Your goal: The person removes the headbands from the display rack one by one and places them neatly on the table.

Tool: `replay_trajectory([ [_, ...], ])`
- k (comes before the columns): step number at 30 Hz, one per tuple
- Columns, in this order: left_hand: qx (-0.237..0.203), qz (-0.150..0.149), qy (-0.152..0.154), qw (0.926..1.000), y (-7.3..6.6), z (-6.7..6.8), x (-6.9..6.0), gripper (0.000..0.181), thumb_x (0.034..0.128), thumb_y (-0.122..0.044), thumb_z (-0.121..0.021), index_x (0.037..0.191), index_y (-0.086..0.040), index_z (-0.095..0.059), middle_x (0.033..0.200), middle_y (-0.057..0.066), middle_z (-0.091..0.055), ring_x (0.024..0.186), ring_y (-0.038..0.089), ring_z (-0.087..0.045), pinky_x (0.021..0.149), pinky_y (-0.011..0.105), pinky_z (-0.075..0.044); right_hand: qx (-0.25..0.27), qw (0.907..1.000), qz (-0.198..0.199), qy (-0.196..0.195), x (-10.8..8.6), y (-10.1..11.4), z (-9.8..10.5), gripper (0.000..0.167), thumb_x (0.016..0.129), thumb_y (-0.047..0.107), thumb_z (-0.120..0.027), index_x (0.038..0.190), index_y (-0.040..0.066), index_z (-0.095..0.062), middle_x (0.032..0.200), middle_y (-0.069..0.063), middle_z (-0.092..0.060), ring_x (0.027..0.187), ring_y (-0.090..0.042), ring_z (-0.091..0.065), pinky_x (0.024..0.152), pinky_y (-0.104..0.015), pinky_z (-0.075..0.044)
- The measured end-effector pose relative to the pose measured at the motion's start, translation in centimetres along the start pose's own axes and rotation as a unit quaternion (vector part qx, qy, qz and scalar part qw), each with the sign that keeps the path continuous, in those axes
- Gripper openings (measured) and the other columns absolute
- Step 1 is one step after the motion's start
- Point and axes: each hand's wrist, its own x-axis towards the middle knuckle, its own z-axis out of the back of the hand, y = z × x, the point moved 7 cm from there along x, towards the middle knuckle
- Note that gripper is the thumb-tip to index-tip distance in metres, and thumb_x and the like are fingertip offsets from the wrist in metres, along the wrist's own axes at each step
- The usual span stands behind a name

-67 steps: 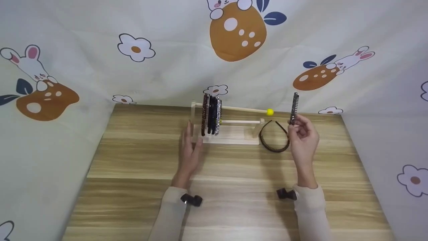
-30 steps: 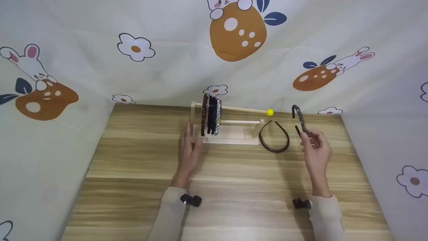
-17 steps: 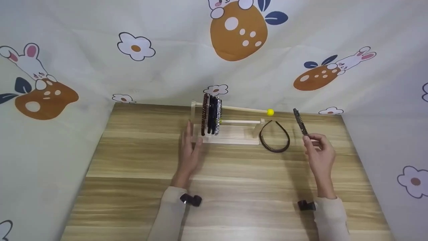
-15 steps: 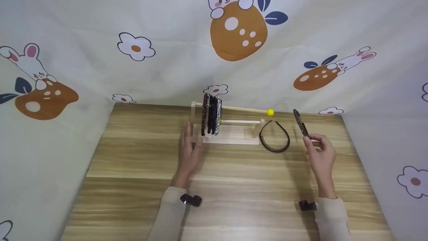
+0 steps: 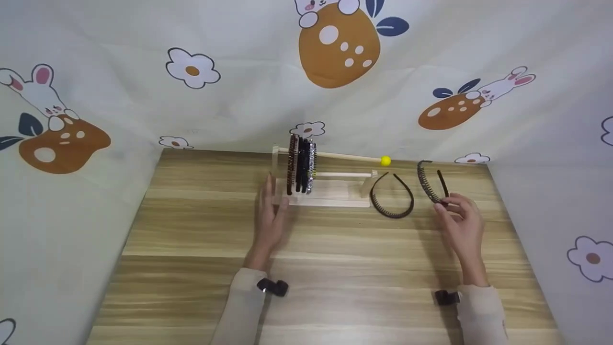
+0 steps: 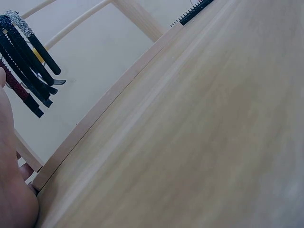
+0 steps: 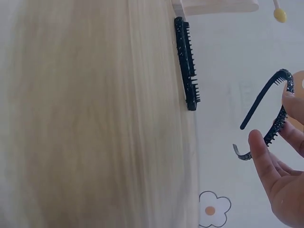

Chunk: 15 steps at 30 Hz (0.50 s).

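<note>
My right hand [image 5: 462,230] pinches a dark, toothed headband [image 5: 426,183] by its band, off the table, its two ends pointing away from me. In the right wrist view, that glittery headband [image 7: 276,124] lies between thumb and fingers. My left hand [image 5: 272,223] rests with straight fingers against the left end of a wooden stand [image 5: 330,202]. Several headbands [image 5: 302,165], dark red, black and silvery, hang bunched at the left on the stand's bars. Another black toothed headband [image 5: 393,215] lies just right of the stand. The left wrist view shows only part of my left hand [image 6: 14,190].
The stand's upper bar ends in a yellow ball [image 5: 385,161] that sticks out to the right. A wood-grain table [image 5: 325,287] lies under everything. Behind it and at both sides hangs a patterned cloth [image 5: 249,100].
My right hand has moved right and toward me with the headband and has turned it, so its curve now shows instead of its edge. My left hand and the stand have stayed put.
</note>
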Motion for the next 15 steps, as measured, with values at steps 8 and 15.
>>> replay_trajectory([
  [8, -0.002, 0.021, 0.005, 0.9998, 0.4, -0.1, -0.1, 0.079, 0.1140, -0.051, -0.049, 0.180, -0.023, -0.016, 0.185, 0.021, -0.012, 0.167, 0.052, -0.015, 0.126, 0.085, -0.012, -0.002, 0.9997, -0.010, 0.022, 0.4, -0.9, 0.8, 0.028, 0.095, -0.010, -0.081, 0.120, -0.019, -0.072, 0.160, -0.036, -0.051, 0.097, 0.010, -0.067, 0.087, -0.005, -0.055],
  [15, -0.009, 0.019, 0.002, 0.9998, 0.5, -0.2, -0.1, 0.078, 0.1138, -0.049, -0.050, 0.179, -0.021, -0.018, 0.184, 0.021, -0.013, 0.164, 0.054, -0.020, 0.123, 0.087, -0.017, -0.017, 0.9976, -0.006, 0.067, 0.5, -1.7, 1.3, 0.030, 0.095, -0.012, -0.081, 0.122, -0.019, -0.072, 0.169, -0.040, -0.036, 0.103, 0.012, -0.066, 0.093, -0.006, -0.055],
])
